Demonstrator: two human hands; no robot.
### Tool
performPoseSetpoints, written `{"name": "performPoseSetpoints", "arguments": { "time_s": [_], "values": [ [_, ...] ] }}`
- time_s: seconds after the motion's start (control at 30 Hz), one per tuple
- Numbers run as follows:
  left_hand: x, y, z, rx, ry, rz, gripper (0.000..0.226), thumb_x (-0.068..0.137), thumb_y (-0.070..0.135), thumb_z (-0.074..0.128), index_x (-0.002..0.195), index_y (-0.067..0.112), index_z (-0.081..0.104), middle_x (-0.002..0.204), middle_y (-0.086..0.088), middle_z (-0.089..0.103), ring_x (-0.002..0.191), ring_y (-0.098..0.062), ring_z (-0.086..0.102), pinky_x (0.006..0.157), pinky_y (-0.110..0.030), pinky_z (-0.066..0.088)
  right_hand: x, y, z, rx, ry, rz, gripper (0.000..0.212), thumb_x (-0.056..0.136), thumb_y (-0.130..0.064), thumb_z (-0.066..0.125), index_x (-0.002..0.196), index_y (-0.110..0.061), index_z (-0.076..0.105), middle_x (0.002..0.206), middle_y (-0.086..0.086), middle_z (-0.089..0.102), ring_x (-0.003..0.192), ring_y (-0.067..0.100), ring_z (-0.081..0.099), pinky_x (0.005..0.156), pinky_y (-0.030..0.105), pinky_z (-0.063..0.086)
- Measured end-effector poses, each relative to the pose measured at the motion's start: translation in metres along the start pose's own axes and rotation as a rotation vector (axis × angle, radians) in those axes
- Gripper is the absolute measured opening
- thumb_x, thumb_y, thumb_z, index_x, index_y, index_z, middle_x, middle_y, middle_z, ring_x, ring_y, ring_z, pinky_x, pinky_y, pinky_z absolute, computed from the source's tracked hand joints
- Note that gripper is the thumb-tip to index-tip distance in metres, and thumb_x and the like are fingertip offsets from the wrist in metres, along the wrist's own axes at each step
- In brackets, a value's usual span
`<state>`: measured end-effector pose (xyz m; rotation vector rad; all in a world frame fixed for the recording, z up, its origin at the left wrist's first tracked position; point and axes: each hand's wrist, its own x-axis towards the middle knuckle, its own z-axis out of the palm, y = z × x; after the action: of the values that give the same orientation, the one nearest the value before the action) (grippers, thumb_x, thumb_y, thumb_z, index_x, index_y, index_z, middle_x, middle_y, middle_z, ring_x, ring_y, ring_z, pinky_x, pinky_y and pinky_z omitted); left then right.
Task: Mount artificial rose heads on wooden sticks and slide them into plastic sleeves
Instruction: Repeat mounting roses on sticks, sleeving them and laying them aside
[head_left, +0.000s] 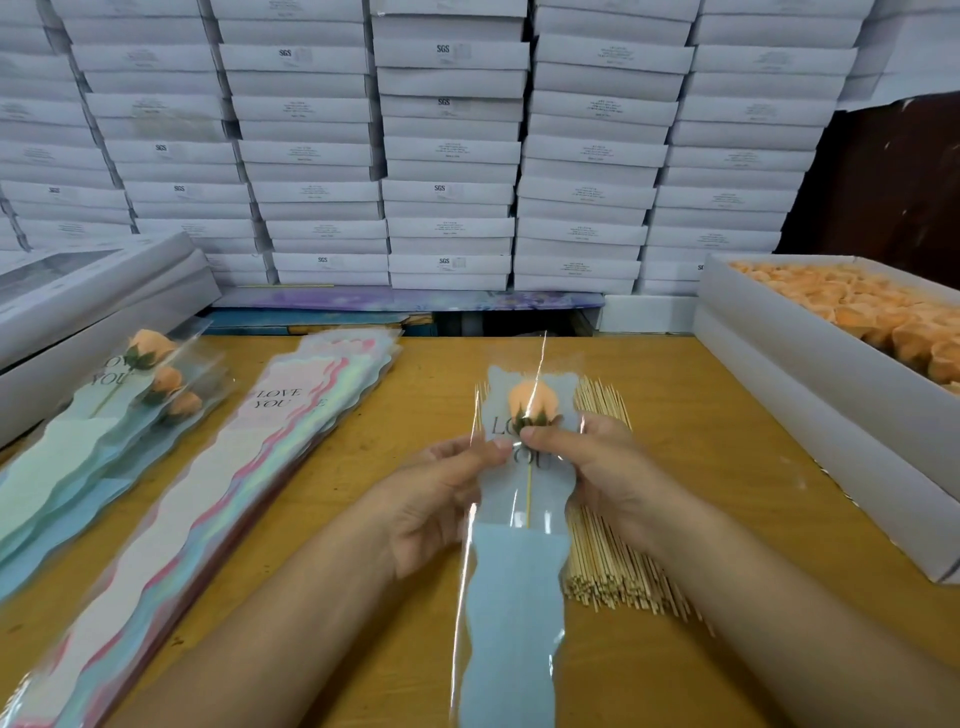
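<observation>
Both hands hold one plastic sleeve (511, 597) upright over the surface (675, 415). Our left hand (441, 499) pinches the sleeve's left edge with thumb and fingers. Our right hand (592, 467) pinches the front of the sleeve just under the rose head (532, 400), fingers curled behind it. The rose head is peach with green sepals and sits inside the sleeve near its top, above both hands. Its wooden stick (529, 493) runs straight down between the hands, behind the "LOVE YOU" print, into the pale blue lower part of the sleeve.

Under and just right of the right hand: a pile of bare wooden sticks (613, 571) lying on the surface. Further right: a long white box (810, 395) with loose peach rose heads (857, 306) in it. Left of the left hand: a stack of empty sleeves (218, 493), pink and pale tones, lying flat. Further left: finished sleeved roses (150, 374), three heads visible, overlapping. Beyond the hands: a wall of stacked white cartons (447, 150).
</observation>
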<state>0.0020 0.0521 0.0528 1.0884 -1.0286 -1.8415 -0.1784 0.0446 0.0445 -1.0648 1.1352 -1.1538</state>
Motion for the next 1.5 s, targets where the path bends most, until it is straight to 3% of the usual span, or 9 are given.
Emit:
{"name": "performPoseSetpoints", "arguments": {
  "time_s": [0.17,0.3,0.5,0.67,0.8,1.1,1.23,1.37,1.5],
  "values": [
    [-0.002,-0.007,0.005,0.122,-0.1,-0.094,0.02,0.077,0.018,0.079,0.096,0.012,0.078,0.095,-0.012,0.078,0.075,-0.018,0.076,0.058,-0.026,0.059,0.003,0.0,-0.001,0.073,0.08,-0.037,0.016,0.085,-0.014,0.077,0.1,-0.01,0.072,0.092,0.009,0.078,0.081,0.024,0.076,0.063,0.031,0.059],
    [-0.004,-0.011,0.008,0.178,-0.077,-0.087,0.035,0.083,0.015,0.078,0.115,0.004,0.071,0.101,-0.014,0.077,0.08,-0.021,0.076,0.064,-0.028,0.06,0.004,0.001,-0.001,0.084,0.087,-0.057,0.02,0.084,-0.016,0.077,0.102,-0.009,0.072,0.093,0.01,0.078,0.083,0.027,0.076,0.066,0.033,0.06],
    [-0.006,-0.008,0.008,0.185,-0.042,-0.072,0.011,0.084,0.009,0.076,0.095,0.007,0.076,0.094,-0.016,0.077,0.072,-0.022,0.075,0.06,-0.029,0.059,0.002,0.001,-0.004,0.108,0.012,-0.017,0.016,0.085,-0.015,0.076,0.099,-0.008,0.074,0.094,0.013,0.078,0.08,0.027,0.076,0.064,0.035,0.061],
    [-0.007,-0.006,0.01,0.173,-0.015,-0.078,0.039,0.082,0.011,0.078,0.118,0.001,0.066,0.098,-0.017,0.077,0.077,-0.024,0.075,0.063,-0.031,0.06,0.003,0.002,-0.005,0.121,-0.033,0.042,0.014,0.086,0.0,0.071,0.099,-0.002,0.07,0.097,0.015,0.077,0.086,0.029,0.076,0.067,0.035,0.061],
    [-0.009,-0.005,0.01,0.178,-0.098,-0.096,0.015,0.087,0.005,0.072,0.102,0.007,0.073,0.095,-0.015,0.077,0.076,-0.021,0.075,0.062,-0.028,0.059,0.004,0.001,-0.005,0.14,0.012,0.014,0.017,0.084,0.002,0.072,0.1,-0.004,0.069,0.095,0.014,0.078,0.083,0.03,0.076,0.062,0.032,0.06],
    [-0.007,-0.007,0.01,0.214,-0.112,-0.091,0.023,0.087,-0.005,0.069,0.108,0.005,0.071,0.108,-0.019,0.075,0.09,-0.027,0.074,0.081,-0.037,0.062,0.006,0.001,-0.009,0.168,0.059,0.001,0.024,0.084,0.004,0.071,0.107,-0.002,0.067,0.097,0.014,0.077,0.085,0.031,0.076,0.063,0.032,0.06],
    [-0.007,-0.008,0.008,0.236,-0.101,-0.091,0.021,0.086,-0.005,0.069,0.104,0.006,0.071,0.106,-0.017,0.076,0.088,-0.026,0.075,0.075,-0.034,0.063,0.006,0.002,-0.009,0.163,0.043,0.01,0.024,0.085,0.003,0.07,0.109,-0.001,0.067,0.099,0.014,0.077,0.088,0.031,0.076,0.065,0.034,0.06],
    [-0.005,-0.005,0.007,0.252,-0.088,-0.087,0.025,0.086,-0.005,0.07,0.109,0.004,0.071,0.111,-0.019,0.075,0.095,-0.028,0.073,0.082,-0.037,0.062,0.005,0.0,-0.01,0.178,-0.035,0.019,0.024,0.088,-0.007,0.072,0.111,-0.002,0.068,0.104,0.014,0.077,0.092,0.029,0.075,0.069,0.032,0.061],
    [0.0,0.011,-0.003,0.264,-0.038,-0.073,0.031,0.084,-0.006,0.069,0.115,0.001,0.069,0.108,-0.019,0.075,0.087,-0.026,0.074,0.078,-0.036,0.062,0.003,-0.004,-0.014,0.176,-0.102,0.05,0.039,0.09,-0.037,0.068,0.117,-0.009,0.067,0.105,0.011,0.075,0.087,0.025,0.074,0.068,0.031,0.061]
  ]
}}
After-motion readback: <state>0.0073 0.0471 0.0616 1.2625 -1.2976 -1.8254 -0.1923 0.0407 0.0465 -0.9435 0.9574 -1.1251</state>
